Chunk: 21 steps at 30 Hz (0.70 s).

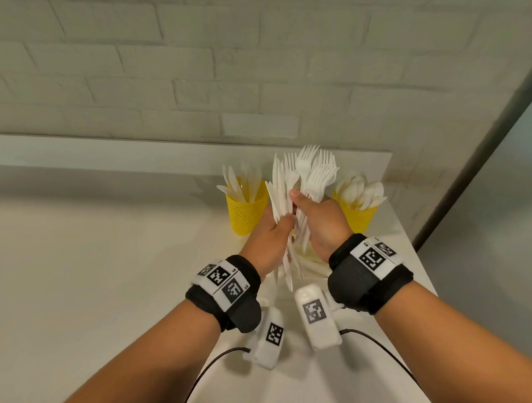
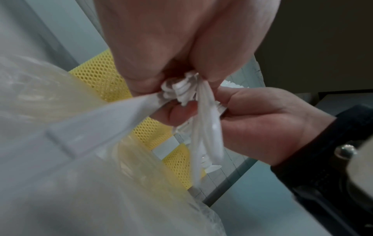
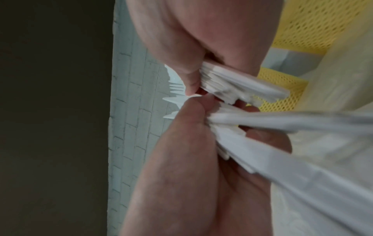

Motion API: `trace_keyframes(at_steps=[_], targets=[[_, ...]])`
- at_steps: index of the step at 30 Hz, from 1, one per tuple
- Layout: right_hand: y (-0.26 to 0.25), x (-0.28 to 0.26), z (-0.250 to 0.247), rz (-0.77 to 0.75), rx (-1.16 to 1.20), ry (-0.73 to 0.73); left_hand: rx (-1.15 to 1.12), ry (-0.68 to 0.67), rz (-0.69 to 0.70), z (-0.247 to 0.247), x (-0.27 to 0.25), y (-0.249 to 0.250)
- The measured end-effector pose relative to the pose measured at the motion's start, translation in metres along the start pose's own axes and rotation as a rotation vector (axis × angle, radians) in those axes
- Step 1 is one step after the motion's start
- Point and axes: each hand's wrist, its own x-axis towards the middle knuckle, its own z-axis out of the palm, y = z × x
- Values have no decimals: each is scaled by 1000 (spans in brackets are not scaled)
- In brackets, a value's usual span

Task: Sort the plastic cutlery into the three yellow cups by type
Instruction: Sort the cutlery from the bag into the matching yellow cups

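A mixed bundle of white plastic cutlery stands upright in the middle of the head view, held above the tabletop (image 1: 77, 273) by both hands. The forks (image 1: 317, 168) fan out at the top right of the bundle, tines up; the knives (image 1: 278, 194) sit at its left, their handles hanging below the hands.

The right hand (image 1: 319, 220) wraps the fork handles, its thumb pressed across the front of them. The left hand (image 1: 271, 241) grips the knives just beside it, fingers (image 2: 177, 111) curled round the handles and thumb on top; the two hands touch.

Behind the bundle, a yellow mesh cup (image 1: 247, 213) at centre left holds knives, blades up, and a second yellow mesh cup (image 1: 359, 216) at centre right holds spoons (image 1: 363, 191). A third cup cannot be made out behind the hands.

A crumpled clear plastic bag (image 2: 50, 95) lies under the hands. Black wrist straps carry white coded tags. A pale brick wall (image 1: 190, 66) fills the upper frame.
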Motion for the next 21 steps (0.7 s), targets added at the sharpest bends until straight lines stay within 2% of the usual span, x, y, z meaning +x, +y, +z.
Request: trace_keyframes(at_steps=[4, 9, 12, 17, 21], targets=[[-1, 1, -1, 9, -17, -8, 34, 10, 61, -5, 0, 0], [-4, 2, 2, -22, -82, 14, -35, 22, -7, -11, 1, 3], [-8, 2, 1, -34, -140, 12, -52, -2, 2, -13, 0, 6], [-12, 2, -2, -65, -235, -1, 8, -30, 16, -16, -4, 5], [-12, -3, -4, -118, -267, -4, 48, 5, 4, -24, 0, 2]])
